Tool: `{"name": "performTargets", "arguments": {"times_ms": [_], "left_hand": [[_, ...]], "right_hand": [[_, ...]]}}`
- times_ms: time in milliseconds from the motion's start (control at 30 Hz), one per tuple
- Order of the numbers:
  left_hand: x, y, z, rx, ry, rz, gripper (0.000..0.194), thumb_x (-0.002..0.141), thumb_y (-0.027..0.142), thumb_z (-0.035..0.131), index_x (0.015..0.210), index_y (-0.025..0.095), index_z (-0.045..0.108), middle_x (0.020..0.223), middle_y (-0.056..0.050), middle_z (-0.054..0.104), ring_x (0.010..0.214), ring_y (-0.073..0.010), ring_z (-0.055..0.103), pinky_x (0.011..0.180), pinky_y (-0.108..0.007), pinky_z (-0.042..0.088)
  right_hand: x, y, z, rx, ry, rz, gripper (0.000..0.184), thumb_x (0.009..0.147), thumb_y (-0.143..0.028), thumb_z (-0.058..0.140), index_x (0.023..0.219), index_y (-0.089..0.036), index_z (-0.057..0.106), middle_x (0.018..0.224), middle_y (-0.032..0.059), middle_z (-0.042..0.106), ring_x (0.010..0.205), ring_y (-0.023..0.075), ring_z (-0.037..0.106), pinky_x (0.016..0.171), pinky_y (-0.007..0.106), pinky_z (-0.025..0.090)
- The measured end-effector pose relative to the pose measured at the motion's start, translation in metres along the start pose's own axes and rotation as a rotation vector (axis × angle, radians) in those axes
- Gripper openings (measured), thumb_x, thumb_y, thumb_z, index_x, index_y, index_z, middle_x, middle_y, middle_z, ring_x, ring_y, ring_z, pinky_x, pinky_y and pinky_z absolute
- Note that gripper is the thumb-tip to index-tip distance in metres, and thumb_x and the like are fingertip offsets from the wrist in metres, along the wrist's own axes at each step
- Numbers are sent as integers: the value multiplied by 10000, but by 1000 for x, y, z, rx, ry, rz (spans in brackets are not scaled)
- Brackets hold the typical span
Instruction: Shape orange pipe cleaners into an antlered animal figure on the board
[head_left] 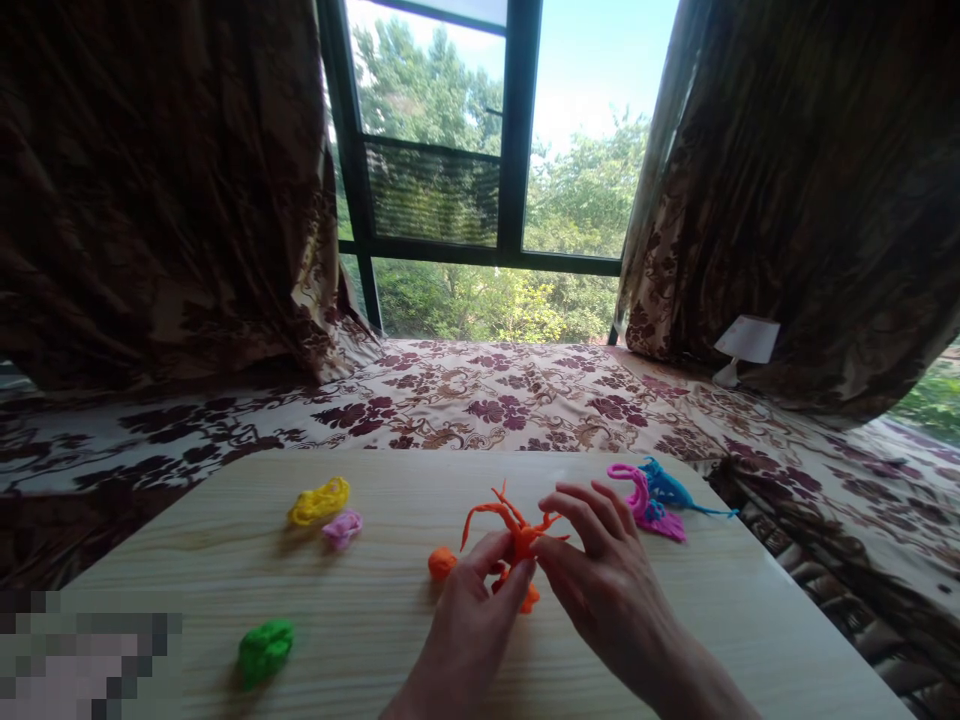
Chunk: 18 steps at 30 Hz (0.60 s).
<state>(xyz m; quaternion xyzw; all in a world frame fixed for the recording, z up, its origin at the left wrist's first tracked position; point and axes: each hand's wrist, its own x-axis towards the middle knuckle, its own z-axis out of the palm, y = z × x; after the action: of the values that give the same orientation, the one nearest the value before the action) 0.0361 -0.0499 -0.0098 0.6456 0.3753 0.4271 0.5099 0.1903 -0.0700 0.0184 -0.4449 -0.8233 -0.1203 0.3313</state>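
An orange modelling clay figure [525, 540] with several thin, curling strands is held just above the table. My left hand [480, 610] pinches its body from below between thumb and index finger. At its right side, my right hand [600, 570] has its thumb against the body and its index finger bent over a strand; the other fingers are spread and raised. Below the figure, partly hidden by my left hand, lies more orange clay [530, 599]. Just left of that hand sits an orange clay ball [442, 564].
The light wooden table [225, 560] also bears yellow clay [319, 501], pale pink clay [343, 530], green clay [265, 652], a bright pink clay piece [637, 490] and a blue one [667, 487]. A small white lamp [746, 340] stands on the flowered cloth [495, 410] by the window.
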Motion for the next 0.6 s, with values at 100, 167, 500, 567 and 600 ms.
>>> {"name": "performTargets", "arguments": {"times_ms": [100,167,500,567,600], "left_hand": [[1,-5,-2,-35,42,-16,274,837,343,458,1029,206,597,834,-14,604,799,-156,540,694,-225,424],[2,-8,-4,-42,92,-25,247,836,344,461,967,198,611,758,-1,579,737,-137,524,661,-212,417],[2,-5,-2,9,157,-2,222,834,341,455,889,182,600,740,4,551,667,-119,521,627,-215,450],[2,-5,-2,22,172,34,216,830,337,464,900,190,605,827,-8,538,727,-129,538,657,-223,468],[2,-5,-2,26,185,47,213,827,332,468,907,193,609,863,-13,532,757,-135,544,675,-228,475]], "right_hand": [[-1,2,-4,33,61,22,271,810,-169,542,1066,-257,550,1148,53,500,1150,223,388,1008,467,250],[-3,4,-7,80,136,70,318,788,-163,564,1093,-246,531,1138,63,493,1111,221,415,972,443,304],[-9,-1,20,526,21,415,198,760,-205,600,951,-247,572,869,7,552,826,160,543,750,301,447],[-9,-5,23,547,27,422,256,728,-176,622,970,-244,572,866,3,550,823,157,543,752,293,446],[-9,-6,24,549,32,418,292,709,-160,633,982,-242,570,873,4,548,830,157,541,760,293,445]]}}
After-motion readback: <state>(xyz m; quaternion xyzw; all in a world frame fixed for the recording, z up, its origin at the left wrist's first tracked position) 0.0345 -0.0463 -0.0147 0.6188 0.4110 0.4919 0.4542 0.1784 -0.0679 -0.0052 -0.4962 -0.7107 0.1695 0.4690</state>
